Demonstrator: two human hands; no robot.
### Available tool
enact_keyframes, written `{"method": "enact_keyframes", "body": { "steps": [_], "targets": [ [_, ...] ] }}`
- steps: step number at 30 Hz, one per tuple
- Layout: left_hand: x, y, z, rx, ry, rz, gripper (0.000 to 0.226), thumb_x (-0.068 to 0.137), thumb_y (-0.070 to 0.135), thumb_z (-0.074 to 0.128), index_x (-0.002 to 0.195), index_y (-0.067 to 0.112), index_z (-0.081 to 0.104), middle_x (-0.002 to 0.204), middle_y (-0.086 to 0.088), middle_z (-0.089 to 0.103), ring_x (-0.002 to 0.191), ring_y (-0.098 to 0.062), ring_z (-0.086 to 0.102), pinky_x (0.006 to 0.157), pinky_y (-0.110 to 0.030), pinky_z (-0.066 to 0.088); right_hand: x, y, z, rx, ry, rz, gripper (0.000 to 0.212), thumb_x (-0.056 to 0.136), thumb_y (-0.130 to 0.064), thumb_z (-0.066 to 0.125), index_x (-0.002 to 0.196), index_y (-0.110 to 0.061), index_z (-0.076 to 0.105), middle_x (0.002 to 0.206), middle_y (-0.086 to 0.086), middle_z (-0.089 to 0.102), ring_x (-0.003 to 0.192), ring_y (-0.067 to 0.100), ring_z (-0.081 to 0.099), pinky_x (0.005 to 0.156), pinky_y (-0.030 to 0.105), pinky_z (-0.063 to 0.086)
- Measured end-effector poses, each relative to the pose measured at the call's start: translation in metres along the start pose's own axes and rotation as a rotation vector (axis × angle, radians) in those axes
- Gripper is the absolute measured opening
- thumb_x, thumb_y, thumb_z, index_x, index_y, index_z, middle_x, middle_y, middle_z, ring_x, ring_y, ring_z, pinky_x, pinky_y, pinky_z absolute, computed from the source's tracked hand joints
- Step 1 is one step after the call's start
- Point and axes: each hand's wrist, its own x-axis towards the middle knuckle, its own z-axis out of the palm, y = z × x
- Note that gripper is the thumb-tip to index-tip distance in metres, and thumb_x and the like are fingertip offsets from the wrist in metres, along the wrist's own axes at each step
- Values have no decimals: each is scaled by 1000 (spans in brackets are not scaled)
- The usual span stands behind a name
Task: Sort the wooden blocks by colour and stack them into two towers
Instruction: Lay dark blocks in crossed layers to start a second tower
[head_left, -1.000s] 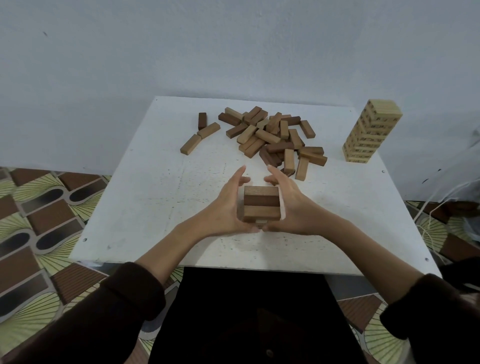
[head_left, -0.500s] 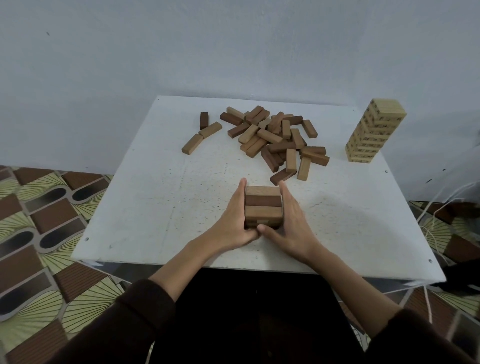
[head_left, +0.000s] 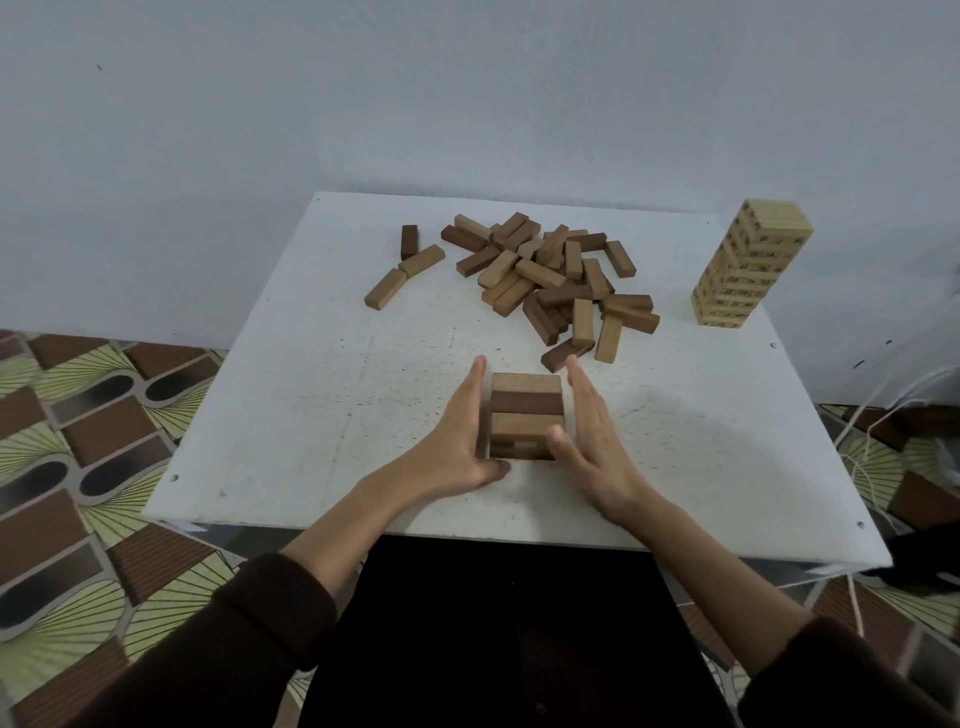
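L hand (head_left: 457, 447) & R hand (head_left: 597, 441) went from cupping to flat, straight fingers (head_left: 474, 387) squaring the short stack (head_left: 527, 410) at bench (head_left: 311, 415) front-centre, gripping nothing; looks aligned, so next block from pile (head_left: 550, 280).

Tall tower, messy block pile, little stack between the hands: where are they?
tall tower (head_left: 748, 267): head view, halfway up its side.
block pile (head_left: 540, 274): head view, a light block near its middle.
little stack (head_left: 525, 404): head view, the dark block on top.
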Motion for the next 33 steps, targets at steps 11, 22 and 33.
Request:
{"method": "enact_keyframes", "body": {
  "steps": [11,22,33],
  "targets": [
    [30,-29,-83,195,220,-56,86,77,39,56,149,12,16,157,-1,11,144,-16,8,115,-30,13,128,-13,-51,-391,-88,-109,39,93,-10,49,131,-14,49,137,2,45,130,18,35,105,22,30],
    [69,-53,-116,309,356,-165,72,92,16,55,151,16,14,158,-9,9,145,-27,3,117,-41,10,198,-8,-22,-1076,-270,-332,35,86,-2,53,120,-12,55,123,4,49,110,22,47,86,31,48],
    [69,-51,-89,283,400,68,44,91,20,59,133,7,49,137,-3,43,127,-17,34,104,-20,27,175,-18,-7,-966,-399,-543,48,92,5,42,138,-10,44,138,4,44,125,21,38,90,32,47]
  ]
}}
